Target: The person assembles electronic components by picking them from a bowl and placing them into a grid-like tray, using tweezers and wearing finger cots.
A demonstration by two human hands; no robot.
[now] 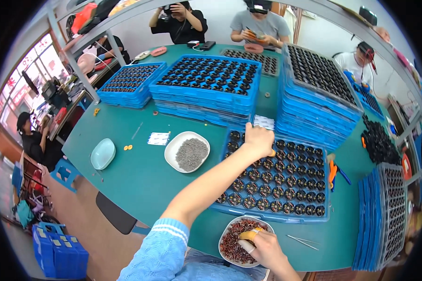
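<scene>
My left hand (259, 139) reaches over a blue tray (290, 217) filled with rows of round black parts with copper-coloured windings. Its fingers are curled closed, with a bit of orange-yellow showing at the fingertips; what they grip is hidden. Close to me, my right hand (266, 248) dips into a white bowl (224, 250) of small reddish-brown and dark pieces (234, 243). Yellow and white covers sit on its fingers, which are pressed together; I cannot see what is between them.
A white dish (169, 159) of small grey pieces and a pale-blue dish (103, 153) lie left. Tall tray stacks (206, 93) (314, 112) stand behind, another stack (379, 220) at right. Tweezers (302, 241) and orange-handled pliers (332, 173) lie near the tray. Other people sit around.
</scene>
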